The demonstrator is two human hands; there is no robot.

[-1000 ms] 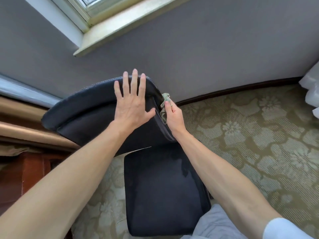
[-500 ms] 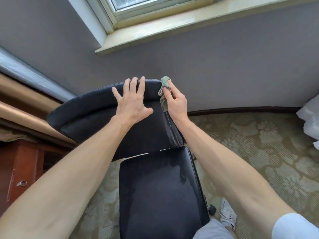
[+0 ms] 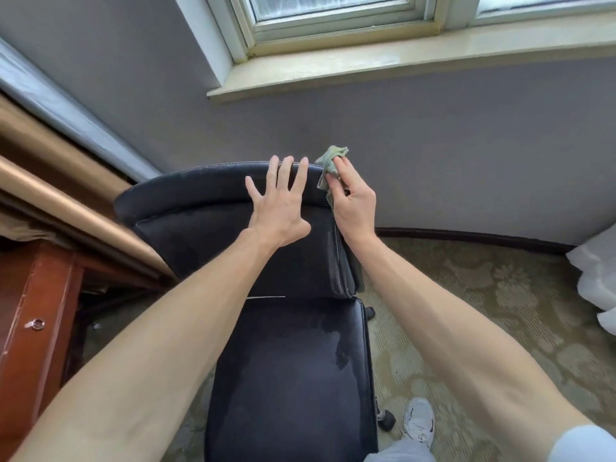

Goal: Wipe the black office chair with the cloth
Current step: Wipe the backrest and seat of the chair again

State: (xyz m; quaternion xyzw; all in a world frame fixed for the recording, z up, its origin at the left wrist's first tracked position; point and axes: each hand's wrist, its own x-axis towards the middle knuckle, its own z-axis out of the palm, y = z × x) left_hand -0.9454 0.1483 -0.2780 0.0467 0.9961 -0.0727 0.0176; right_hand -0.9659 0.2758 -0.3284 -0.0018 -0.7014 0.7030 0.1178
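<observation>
Seen from above, the black office chair (image 3: pixel 293 378) stands close in front of the person, its seat showing damp-looking streaks. Farther up, the left hand (image 3: pixel 280 208) lies flat with fingers spread on the backrest, gripping nothing, which steadies the chair. The right hand (image 3: pixel 351 201) pinches a bunched green cloth (image 3: pixel 328 168) against the backrest's top right corner. Pressure probably needs to stay firm along the edge seam; how much cloth touches the leather is unclear. Beyond are a grey wall and window sill (image 3: pixel 366 66).
</observation>
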